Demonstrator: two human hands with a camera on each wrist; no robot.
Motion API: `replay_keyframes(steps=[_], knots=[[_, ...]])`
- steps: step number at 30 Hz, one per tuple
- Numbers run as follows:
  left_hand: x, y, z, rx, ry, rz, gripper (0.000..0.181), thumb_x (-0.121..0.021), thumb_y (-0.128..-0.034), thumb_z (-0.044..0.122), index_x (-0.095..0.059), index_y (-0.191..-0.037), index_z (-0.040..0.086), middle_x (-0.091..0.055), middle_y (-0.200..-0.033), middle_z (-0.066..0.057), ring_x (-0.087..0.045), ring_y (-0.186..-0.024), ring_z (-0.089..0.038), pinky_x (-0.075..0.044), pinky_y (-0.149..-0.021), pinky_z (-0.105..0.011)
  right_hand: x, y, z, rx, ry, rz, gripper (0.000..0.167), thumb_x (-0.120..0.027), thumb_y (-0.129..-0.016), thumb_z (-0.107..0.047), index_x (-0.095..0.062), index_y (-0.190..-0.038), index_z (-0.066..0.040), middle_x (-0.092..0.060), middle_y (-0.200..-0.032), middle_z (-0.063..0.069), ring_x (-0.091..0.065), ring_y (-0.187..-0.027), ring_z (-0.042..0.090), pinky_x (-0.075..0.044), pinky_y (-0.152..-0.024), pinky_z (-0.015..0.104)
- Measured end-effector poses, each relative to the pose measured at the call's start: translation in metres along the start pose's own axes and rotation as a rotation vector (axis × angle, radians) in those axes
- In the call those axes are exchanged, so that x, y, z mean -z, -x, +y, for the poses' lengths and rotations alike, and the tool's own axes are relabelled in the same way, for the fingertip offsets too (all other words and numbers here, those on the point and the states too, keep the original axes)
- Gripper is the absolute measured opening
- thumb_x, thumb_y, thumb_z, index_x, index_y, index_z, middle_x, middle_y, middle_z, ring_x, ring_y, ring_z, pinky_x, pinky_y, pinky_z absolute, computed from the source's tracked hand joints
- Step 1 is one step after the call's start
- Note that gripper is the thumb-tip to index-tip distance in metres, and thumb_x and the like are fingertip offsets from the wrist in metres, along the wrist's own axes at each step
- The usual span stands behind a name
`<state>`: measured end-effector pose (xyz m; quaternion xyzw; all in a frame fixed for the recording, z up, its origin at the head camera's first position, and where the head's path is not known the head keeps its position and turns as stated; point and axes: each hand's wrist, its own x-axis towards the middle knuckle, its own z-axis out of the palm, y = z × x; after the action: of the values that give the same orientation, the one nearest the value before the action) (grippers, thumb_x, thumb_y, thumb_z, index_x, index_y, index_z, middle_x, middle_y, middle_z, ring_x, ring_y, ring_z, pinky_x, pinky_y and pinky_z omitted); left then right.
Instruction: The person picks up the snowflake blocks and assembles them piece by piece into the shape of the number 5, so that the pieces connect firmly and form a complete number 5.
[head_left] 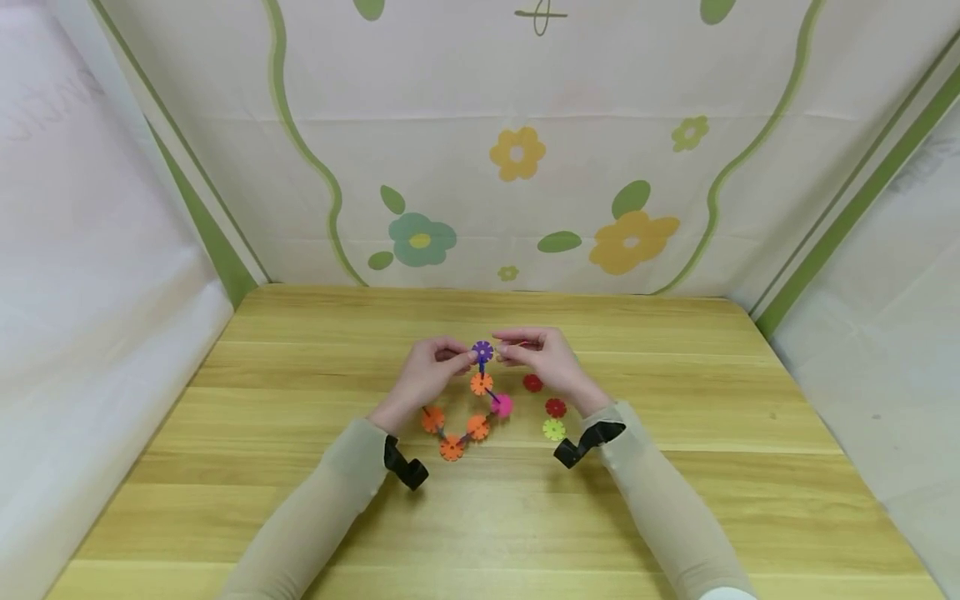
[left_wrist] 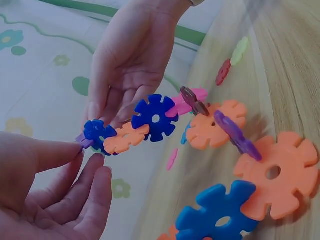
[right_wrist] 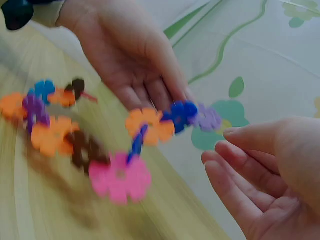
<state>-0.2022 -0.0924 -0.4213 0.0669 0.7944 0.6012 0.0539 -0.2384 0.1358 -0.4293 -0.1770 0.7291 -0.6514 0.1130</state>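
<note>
A chain of notched plastic discs, slotted edge to edge in orange, blue, purple, brown and pink, hangs above the table and curves down to it. At its top end my left hand pinches a purple disc and the dark blue disc joined to it, between thumb and fingertips. My right hand is just right of that end, thumb and fingers loosely bent and apart. In the right wrist view a gap separates the right fingertips from the purple disc, with nothing visible between them.
Two loose red discs and a yellow-green disc lie on the wooden table, near the right wrist. A white cloth with printed flowers stands behind the table, and white cloth walls are at both sides.
</note>
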Motion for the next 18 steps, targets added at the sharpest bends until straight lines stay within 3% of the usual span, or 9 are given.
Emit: replay_keyframes(steps=[5, 10, 13, 18], knots=[[0.001, 0.001, -0.001, -0.010, 0.020, 0.001, 0.019, -0.065, -0.1025, 0.016, -0.068, -0.107, -0.003, -0.070, -0.107, -0.023, -0.070, -0.097, -0.031, -0.055, -0.093, -0.049, 0.017, 0.009, 0.008, -0.037, 0.054, 0.023, 0.033, -0.070, -0.098, -0.009, -0.066, -0.128, 0.005, -0.063, -0.127, 0.028, -0.066, -0.108, 0.043, -0.055, -0.093, 0.044], [0.001, 0.002, -0.002, 0.003, 0.040, -0.005, 0.018, -0.062, -0.1040, 0.014, -0.063, -0.110, -0.003, -0.070, -0.108, -0.020, -0.069, -0.103, -0.034, -0.053, -0.097, -0.049, 0.035, 0.020, 0.017, -0.085, 0.252, 0.028, 0.035, -0.073, -0.096, -0.015, -0.068, -0.127, 0.002, -0.070, -0.121, 0.017, -0.070, -0.104, 0.028, -0.056, -0.089, 0.031], [0.000, 0.000, -0.003, 0.013, 0.089, -0.015, 0.016, -0.058, -0.1058, 0.012, -0.058, -0.113, -0.003, -0.069, -0.110, -0.019, -0.069, -0.102, -0.033, -0.053, -0.097, -0.048, 0.043, 0.024, 0.024, -0.100, 0.339, 0.031, 0.035, -0.076, -0.094, -0.019, -0.071, -0.124, 0.000, -0.073, -0.115, 0.010, -0.070, -0.102, 0.021, -0.056, -0.088, 0.030], [-0.001, -0.001, -0.004, 0.041, 0.142, -0.027, 0.019, -0.056, -0.1070, 0.014, -0.055, -0.119, -0.001, -0.067, -0.111, -0.017, -0.068, -0.098, -0.029, -0.055, -0.094, -0.047, 0.049, 0.026, 0.031, -0.094, 0.393, 0.033, 0.031, -0.080, -0.091, -0.016, -0.074, -0.118, -0.001, -0.075, -0.106, 0.007, -0.072, -0.095, 0.021, -0.058, -0.081, 0.030]])
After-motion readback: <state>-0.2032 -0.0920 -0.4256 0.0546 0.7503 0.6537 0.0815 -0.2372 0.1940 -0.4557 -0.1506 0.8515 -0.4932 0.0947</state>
